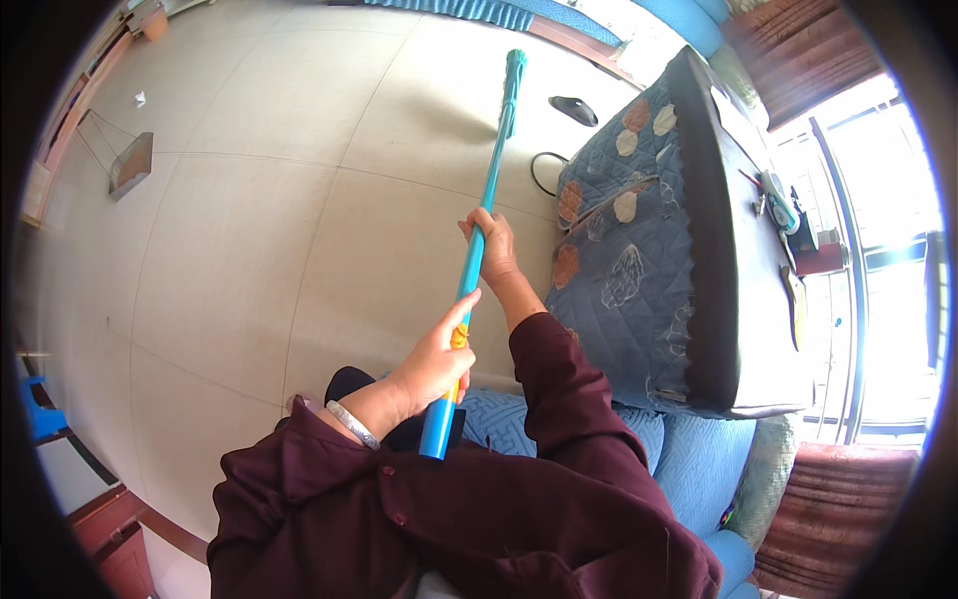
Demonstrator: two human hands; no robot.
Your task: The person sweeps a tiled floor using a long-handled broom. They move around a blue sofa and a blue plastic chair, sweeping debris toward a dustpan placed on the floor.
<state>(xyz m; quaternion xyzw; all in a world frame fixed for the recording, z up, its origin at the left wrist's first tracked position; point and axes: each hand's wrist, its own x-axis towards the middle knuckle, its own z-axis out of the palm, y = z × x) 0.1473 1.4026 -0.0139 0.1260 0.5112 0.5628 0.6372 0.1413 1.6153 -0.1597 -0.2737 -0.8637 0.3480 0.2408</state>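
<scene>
A broom with a blue pole (490, 176) slants from my body out over the tiled floor. Its green head (513, 82) is at the far end, seen edge-on. My left hand (438, 365), a silvery bracelet at its wrist, grips the yellow-wrapped upper part of the pole, the index finger stretched along it. Farther down, my right hand (492, 241) is closed around the blue pole. Whether the bristles touch the floor I cannot tell.
To the right stands a table draped in a quilted blue cloth (621, 254). A dark shoe-like object (574, 110) and a black cord loop (535, 174) lie near it. At left are a dustpan (132, 165) and a white scrap (140, 98). A blue sofa (703, 464) is behind the table.
</scene>
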